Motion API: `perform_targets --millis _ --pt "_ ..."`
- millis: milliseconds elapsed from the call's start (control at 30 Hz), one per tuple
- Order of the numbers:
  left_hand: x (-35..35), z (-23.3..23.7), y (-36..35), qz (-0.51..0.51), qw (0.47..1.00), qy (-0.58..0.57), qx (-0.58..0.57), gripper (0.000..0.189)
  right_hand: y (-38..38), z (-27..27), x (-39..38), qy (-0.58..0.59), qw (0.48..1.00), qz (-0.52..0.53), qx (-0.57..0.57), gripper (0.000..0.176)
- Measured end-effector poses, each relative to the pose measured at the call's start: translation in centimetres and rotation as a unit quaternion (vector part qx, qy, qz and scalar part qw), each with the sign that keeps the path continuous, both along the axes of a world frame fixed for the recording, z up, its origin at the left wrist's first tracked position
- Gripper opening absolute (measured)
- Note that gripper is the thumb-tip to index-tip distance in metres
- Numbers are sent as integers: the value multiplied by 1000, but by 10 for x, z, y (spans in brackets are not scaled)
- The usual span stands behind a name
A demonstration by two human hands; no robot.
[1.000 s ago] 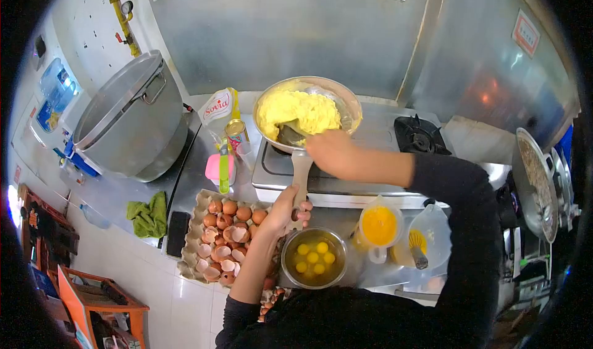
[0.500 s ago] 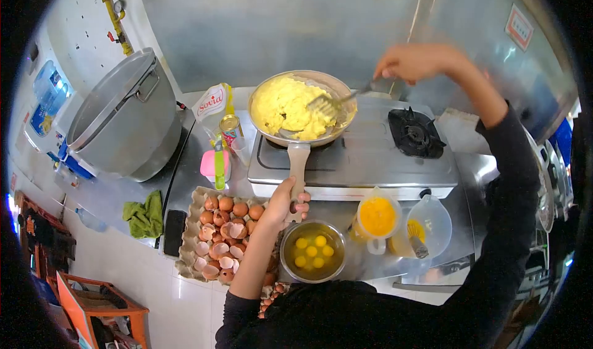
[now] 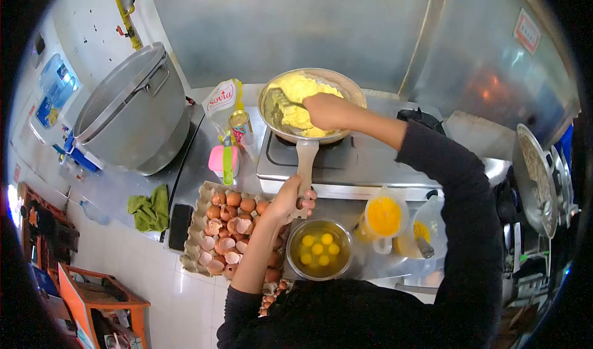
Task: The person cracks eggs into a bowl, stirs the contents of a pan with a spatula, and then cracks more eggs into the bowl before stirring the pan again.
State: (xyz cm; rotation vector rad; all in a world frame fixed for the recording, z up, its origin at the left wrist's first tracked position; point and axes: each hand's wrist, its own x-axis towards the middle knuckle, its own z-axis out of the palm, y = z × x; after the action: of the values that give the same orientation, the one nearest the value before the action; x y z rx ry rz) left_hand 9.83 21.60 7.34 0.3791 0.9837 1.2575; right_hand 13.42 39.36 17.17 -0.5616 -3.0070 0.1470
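- Frying pan: sits on the left burner of the stove, with its pale handle reaching over the stove's front edge.
- Scrambled egg: a yellow mass in the pan, above the stove's left burner.
- Left hand: at the stove's front edge, fingers wrapped fully around the end of the pan handle.
- Right hand: over the pan on the stove's left burner, fingers closed on a spatula. The spatula's dark blade lies in the egg on the pan's left side.
- Steel bowl: on the counter just in front of the stove, below the left hand. It holds several raw yolks in clear white.
- Egg tray: in front of the stove and to its left, just beside the bowl. It carries whole brown eggs and empty shells.
- Jug of yellow liquid: in front of the stove, right of the bowl.
- Second jug: just right of the first, with a whisk standing in it.
- Pouch, tin can and pink tub: clustered against the stove's left side.
- Large lidded pot: well to the left of the stove.
- Green cloth and black phone: left of the stove, beyond the egg tray.
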Motion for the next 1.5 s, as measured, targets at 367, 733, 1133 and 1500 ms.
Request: perform_targets --millis 367,733,1133,1500 --pt "2 -7 4 20 999 -48 16 18 39 104 88 -112 972 -102 -179 22" --pt "-1 -5 3 -6 1000 -25 1 17 -36 37 5 -1 1000 20 8 16" --pt "6 -9 7 21 999 -35 28 21 65 150 44 -126 974 -181 -45 20" --pt "2 -3 3 5 999 -35 -4 22 194 48 72 -219 975 -31 -34 19"
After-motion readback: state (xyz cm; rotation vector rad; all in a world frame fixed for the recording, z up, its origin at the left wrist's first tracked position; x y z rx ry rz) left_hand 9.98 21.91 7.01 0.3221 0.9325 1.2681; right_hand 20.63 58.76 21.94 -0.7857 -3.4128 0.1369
